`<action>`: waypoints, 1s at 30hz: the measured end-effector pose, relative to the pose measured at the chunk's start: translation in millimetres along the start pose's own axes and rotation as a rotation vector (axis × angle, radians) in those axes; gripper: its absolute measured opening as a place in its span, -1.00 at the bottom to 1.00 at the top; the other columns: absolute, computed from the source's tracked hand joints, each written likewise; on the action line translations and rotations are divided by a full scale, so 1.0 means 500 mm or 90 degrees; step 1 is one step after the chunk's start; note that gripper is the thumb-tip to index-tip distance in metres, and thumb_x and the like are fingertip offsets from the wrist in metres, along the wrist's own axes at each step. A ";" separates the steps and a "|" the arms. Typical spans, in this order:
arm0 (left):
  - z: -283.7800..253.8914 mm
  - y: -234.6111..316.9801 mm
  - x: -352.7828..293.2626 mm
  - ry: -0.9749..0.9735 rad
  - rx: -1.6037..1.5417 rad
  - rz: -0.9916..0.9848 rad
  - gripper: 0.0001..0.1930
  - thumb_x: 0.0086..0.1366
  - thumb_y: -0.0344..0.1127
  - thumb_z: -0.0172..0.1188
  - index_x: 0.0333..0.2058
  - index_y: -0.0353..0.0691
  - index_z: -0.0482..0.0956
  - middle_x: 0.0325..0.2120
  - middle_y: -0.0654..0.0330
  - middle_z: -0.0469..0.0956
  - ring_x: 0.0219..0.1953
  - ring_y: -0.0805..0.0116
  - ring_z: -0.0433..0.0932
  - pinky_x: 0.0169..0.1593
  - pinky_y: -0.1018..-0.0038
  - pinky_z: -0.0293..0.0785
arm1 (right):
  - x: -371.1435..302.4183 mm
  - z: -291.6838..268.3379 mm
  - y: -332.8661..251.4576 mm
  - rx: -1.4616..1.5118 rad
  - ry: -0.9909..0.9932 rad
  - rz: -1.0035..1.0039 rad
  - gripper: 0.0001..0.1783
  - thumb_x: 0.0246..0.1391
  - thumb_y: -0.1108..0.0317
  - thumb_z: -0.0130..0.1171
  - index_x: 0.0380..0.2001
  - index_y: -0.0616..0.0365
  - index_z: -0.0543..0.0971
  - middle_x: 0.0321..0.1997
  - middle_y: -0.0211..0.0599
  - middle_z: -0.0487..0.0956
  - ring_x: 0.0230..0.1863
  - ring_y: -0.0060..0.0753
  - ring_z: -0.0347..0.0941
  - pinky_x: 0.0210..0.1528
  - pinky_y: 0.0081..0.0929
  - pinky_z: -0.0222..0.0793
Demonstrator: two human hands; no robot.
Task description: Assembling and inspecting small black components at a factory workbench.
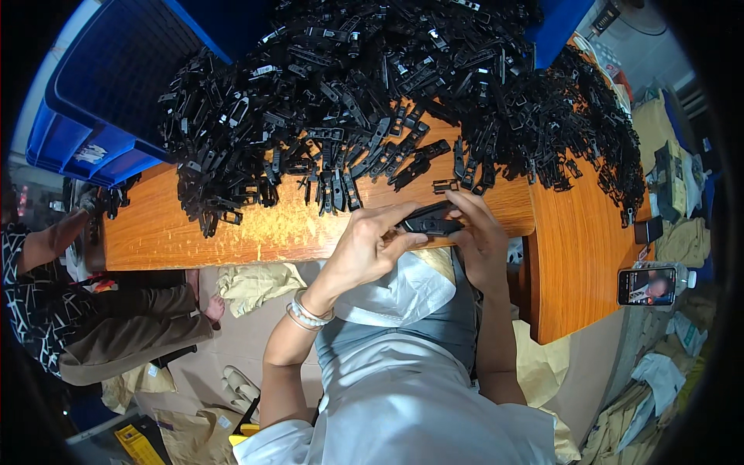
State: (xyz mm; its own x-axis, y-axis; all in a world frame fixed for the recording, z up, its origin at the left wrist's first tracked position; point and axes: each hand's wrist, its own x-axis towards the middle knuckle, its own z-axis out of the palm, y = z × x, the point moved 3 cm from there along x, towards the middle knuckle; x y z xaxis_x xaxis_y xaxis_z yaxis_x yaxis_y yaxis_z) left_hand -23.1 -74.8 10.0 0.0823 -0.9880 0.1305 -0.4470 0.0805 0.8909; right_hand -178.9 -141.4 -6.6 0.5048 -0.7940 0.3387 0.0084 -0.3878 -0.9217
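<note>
Between my two hands, just over the table's near edge, is a black plastic part [432,222], long and narrow with openings in it. My left hand [376,244] pinches its left end between thumb and fingers. At its right end, the fingers of my right hand [479,232] are closed on it. Just beyond my fingers a small black rectangular frame piece [446,186] lies on the wood. Farther off, a large heap of similar black plastic parts [333,101] covers the back of the table [271,240].
A blue plastic crate [101,132] stands at the left, and blue panels rise behind the heap. On the right, another pile of black parts [589,124] spreads out near a propped phone [649,287]. At far left sits another person [46,294]. Bags lie on the floor.
</note>
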 end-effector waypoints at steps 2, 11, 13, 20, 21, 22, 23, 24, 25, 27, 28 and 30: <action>0.000 -0.003 -0.003 0.008 -0.023 0.006 -0.66 -0.03 -0.50 0.23 -0.21 -0.43 0.48 -0.55 0.08 0.55 -0.58 0.57 0.49 -0.56 0.71 0.35 | -0.004 -0.001 -0.001 -0.013 0.003 0.036 -0.71 -0.07 0.59 0.04 -0.19 0.32 0.45 -0.28 -0.29 0.40 -0.33 -0.58 0.33 -0.25 -0.73 0.24; 0.005 -0.042 -0.028 -0.027 -0.343 -0.132 -0.75 0.08 -0.42 0.16 -0.23 -0.37 0.52 -0.47 0.13 0.56 -0.44 0.47 0.53 -0.34 0.61 0.44 | -0.015 0.009 0.020 0.176 -0.020 0.149 -0.73 -0.14 0.65 0.07 -0.26 0.33 0.50 -0.48 -0.36 0.39 -0.50 -0.64 0.34 -0.49 -0.70 0.25; -0.017 -0.050 -0.030 -0.069 -0.068 0.038 -0.77 0.11 -0.35 0.14 -0.25 -0.31 0.55 -0.42 0.17 0.57 -0.38 0.44 0.51 -0.29 0.58 0.42 | -0.028 0.017 0.031 0.246 -0.020 0.193 -0.74 -0.15 0.65 0.08 -0.28 0.33 0.51 -0.51 -0.35 0.39 -0.55 -0.63 0.35 -0.53 -0.69 0.26; -0.191 -0.133 -0.007 0.312 0.476 -0.078 -0.80 -0.07 -0.60 0.06 -0.39 -0.38 0.53 -0.47 0.00 0.47 -0.46 0.07 0.49 -0.36 0.37 0.44 | -0.069 0.076 0.032 0.066 -0.299 0.193 -0.75 -0.10 0.62 0.04 -0.26 0.33 0.51 -0.40 -0.15 0.53 -0.53 -0.52 0.44 -0.48 -0.68 0.36; -0.200 -0.144 -0.004 0.312 0.476 -0.078 -0.80 -0.07 -0.60 0.06 -0.39 -0.38 0.53 -0.47 0.00 0.47 -0.46 0.07 0.49 -0.36 0.37 0.44 | -0.074 0.083 0.033 0.066 -0.299 0.193 -0.75 -0.10 0.62 0.04 -0.26 0.33 0.51 -0.40 -0.15 0.53 -0.53 -0.52 0.44 -0.48 -0.68 0.36; -0.203 -0.150 0.000 0.284 0.542 -0.053 -0.78 -0.10 -0.60 0.07 -0.38 -0.38 0.54 -0.46 -0.02 0.47 -0.45 0.04 0.49 -0.35 0.34 0.43 | -0.078 0.089 0.034 0.070 -0.290 0.179 -0.75 -0.09 0.61 0.04 -0.25 0.32 0.51 -0.40 -0.16 0.54 -0.52 -0.53 0.45 -0.48 -0.68 0.36; -0.205 -0.157 0.004 0.254 0.608 -0.027 -0.76 -0.13 -0.60 0.08 -0.38 -0.37 0.54 -0.46 -0.04 0.47 -0.44 0.01 0.49 -0.34 0.32 0.43 | -0.079 0.092 0.033 0.074 -0.281 0.165 -0.74 -0.09 0.60 0.04 -0.25 0.31 0.52 -0.41 -0.17 0.54 -0.51 -0.54 0.45 -0.48 -0.68 0.37; -0.207 -0.160 0.011 0.241 0.596 -0.022 -0.75 -0.18 -0.59 0.11 -0.41 -0.37 0.54 -0.45 -0.07 0.46 -0.40 -0.01 0.49 -0.32 0.27 0.42 | -0.079 0.090 0.035 0.073 -0.279 0.167 -0.74 -0.09 0.60 0.04 -0.25 0.31 0.52 -0.41 -0.17 0.54 -0.51 -0.54 0.45 -0.48 -0.68 0.37; -0.208 -0.160 0.012 0.239 0.594 -0.020 -0.75 -0.18 -0.59 0.11 -0.41 -0.37 0.54 -0.45 -0.07 0.46 -0.40 -0.01 0.49 -0.32 0.27 0.42 | -0.077 0.089 0.036 0.075 -0.279 0.170 -0.75 -0.08 0.60 0.05 -0.25 0.32 0.51 -0.41 -0.16 0.54 -0.50 -0.54 0.46 -0.48 -0.68 0.37; -0.212 -0.158 0.014 0.171 0.541 -0.054 -0.75 -0.20 -0.60 0.12 -0.42 -0.39 0.54 -0.42 -0.11 0.46 -0.39 -0.02 0.49 -0.32 0.27 0.42 | -0.074 0.084 0.038 0.076 -0.279 0.176 -0.75 -0.08 0.59 0.05 -0.25 0.32 0.51 -0.40 -0.16 0.54 -0.50 -0.54 0.46 -0.48 -0.69 0.37; -0.219 -0.171 0.012 0.184 0.550 -0.008 -0.77 -0.20 -0.59 0.16 -0.43 -0.41 0.52 -0.43 -0.11 0.47 -0.41 -0.02 0.49 -0.33 0.28 0.41 | -0.073 0.078 0.038 0.072 -0.284 0.175 -0.76 -0.08 0.59 0.05 -0.25 0.33 0.51 -0.41 -0.16 0.53 -0.51 -0.54 0.46 -0.50 -0.70 0.37; -0.226 -0.167 0.012 0.164 0.532 -0.010 -0.79 -0.17 -0.58 0.18 -0.45 -0.43 0.52 -0.44 -0.11 0.46 -0.42 -0.02 0.48 -0.34 0.28 0.41 | -0.072 0.069 0.040 0.066 -0.286 0.176 -0.77 -0.07 0.59 0.05 -0.26 0.33 0.51 -0.42 -0.17 0.53 -0.53 -0.54 0.46 -0.51 -0.70 0.36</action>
State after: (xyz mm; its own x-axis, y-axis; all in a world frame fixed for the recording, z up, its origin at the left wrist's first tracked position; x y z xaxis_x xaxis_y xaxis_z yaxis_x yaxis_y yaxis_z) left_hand 115.3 -72.4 -14.5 0.2478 -0.9196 0.3049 -0.9426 -0.1560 0.2954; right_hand -167.1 -104.5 -43.8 0.8198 -0.5725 -0.0129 -0.1039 -0.1265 -0.9865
